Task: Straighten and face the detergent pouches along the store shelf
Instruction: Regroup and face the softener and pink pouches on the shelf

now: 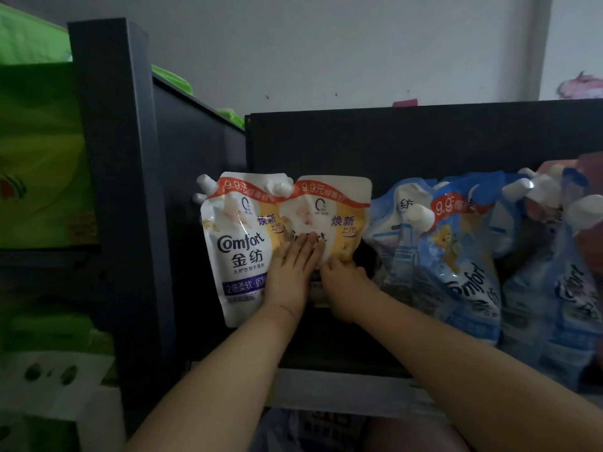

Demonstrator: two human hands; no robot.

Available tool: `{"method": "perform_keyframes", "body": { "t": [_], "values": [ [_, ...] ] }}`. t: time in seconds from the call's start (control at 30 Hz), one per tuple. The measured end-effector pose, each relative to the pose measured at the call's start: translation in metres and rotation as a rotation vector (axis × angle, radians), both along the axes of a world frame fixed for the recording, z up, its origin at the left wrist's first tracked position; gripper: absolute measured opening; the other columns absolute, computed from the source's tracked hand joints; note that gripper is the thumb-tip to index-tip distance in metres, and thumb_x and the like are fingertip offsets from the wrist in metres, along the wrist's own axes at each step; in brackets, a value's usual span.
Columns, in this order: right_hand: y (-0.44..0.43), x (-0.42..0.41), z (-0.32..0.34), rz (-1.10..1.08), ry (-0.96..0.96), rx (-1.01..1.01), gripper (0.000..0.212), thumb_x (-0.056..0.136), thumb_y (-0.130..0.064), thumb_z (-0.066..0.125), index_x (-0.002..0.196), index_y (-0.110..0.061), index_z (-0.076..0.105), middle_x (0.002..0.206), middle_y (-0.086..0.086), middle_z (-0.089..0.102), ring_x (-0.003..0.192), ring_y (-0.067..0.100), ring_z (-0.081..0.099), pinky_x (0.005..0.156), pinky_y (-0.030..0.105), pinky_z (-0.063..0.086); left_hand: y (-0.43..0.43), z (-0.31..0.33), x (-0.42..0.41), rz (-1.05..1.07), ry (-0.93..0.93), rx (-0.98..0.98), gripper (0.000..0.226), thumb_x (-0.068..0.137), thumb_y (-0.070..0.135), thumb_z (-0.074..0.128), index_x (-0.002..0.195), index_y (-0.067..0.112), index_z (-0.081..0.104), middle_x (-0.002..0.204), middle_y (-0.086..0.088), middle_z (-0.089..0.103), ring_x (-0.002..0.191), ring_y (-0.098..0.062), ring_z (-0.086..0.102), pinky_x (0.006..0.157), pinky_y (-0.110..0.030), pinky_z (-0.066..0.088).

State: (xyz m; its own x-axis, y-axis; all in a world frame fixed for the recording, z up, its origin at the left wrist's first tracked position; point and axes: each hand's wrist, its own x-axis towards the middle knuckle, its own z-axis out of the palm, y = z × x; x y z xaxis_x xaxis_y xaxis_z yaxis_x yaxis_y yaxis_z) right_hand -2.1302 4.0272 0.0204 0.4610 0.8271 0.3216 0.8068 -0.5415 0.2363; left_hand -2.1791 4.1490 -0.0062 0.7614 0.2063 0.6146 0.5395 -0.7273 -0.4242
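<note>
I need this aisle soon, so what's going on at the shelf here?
A person is straightening the second white pouch: the left hand presses flat on its front, the right hand grips its lower right edge. The first white pouch beside it faces out. The blue pouches to the right lean in disorder.

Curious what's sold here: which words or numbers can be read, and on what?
"Comfort": left white pouch, blue pouch
"金纺": left white pouch
"2倍柔软": left white pouch
"9.9元": left and right white pouch
"焕新上市": both white pouches
"9.9": blue pouch
Small print: too blurred.
</note>
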Motion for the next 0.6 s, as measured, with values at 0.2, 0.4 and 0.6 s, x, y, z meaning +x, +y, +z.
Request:
{"method": "perform_keyframes", "body": {
  "t": [0.2,0.4,0.6],
  "values": [
    [-0.017,0.0,-0.002,0.01,0.174,-0.023,0.058,0.09,-0.03,0.06,0.138,-0.009,0.035,0.144,0.013,0.028,0.136,0.034,0.024,0.104,0.053,0.034,-0.003,0.009,-0.007,-0.139,-0.015,0.058,0.105,0.067,0.044,0.078,0.15,0.008,0.025,0.156,-0.013,0.028,0.141,-0.03,0.033,0.113,-0.044,0.02],
    [-0.033,-0.005,-0.005,0.04,0.193,0.047,0.042,0.089,-0.035,0.058,0.123,-0.015,0.045,0.138,0.011,0.037,0.126,0.033,0.039,0.103,0.052,0.037,-0.004,0.001,-0.043,-0.034,0.02,0.267,0.103,0.08,0.062,0.053,0.153,0.008,0.005,0.16,-0.02,0.0,0.148,-0.036,0.003,0.113,-0.06,0.002],
    [-0.021,-0.029,-0.011,0.12,0.197,0.143,0.038,0.09,-0.038,0.057,0.119,-0.016,0.048,0.126,0.008,0.049,0.114,0.03,0.051,0.086,0.04,0.042,0.008,-0.005,-0.088,0.158,-0.157,0.034,0.119,0.066,0.088,0.02,0.148,0.015,-0.025,0.153,-0.023,-0.028,0.144,-0.04,-0.019,0.103,-0.069,-0.014]
  ]
}}
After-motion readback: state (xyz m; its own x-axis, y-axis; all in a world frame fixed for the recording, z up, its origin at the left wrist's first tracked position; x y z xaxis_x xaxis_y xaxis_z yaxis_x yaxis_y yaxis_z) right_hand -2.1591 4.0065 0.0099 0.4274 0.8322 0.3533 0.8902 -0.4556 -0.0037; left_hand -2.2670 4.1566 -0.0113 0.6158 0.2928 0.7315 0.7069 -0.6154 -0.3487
